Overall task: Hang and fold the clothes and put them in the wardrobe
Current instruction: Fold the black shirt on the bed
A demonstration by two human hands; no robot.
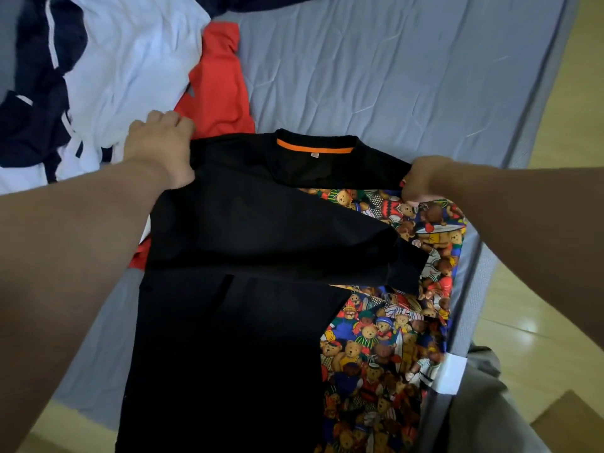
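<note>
Left hand (160, 148): is curling its fingers over the shirt's shoulder edge.
Shirt (248, 230): is lying flat on the bed (359, 76), one sleeve folded across; probably soft, light and floppy, so best held at both shoulders.
Right hand (425, 181): is pinching the opposite shoulder.

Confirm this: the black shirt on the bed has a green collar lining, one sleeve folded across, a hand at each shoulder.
Not green: the head view shows the collar lining is orange. The black shirt lies on the bed, sleeve folded across, left hand and right hand at its shoulders.
</note>
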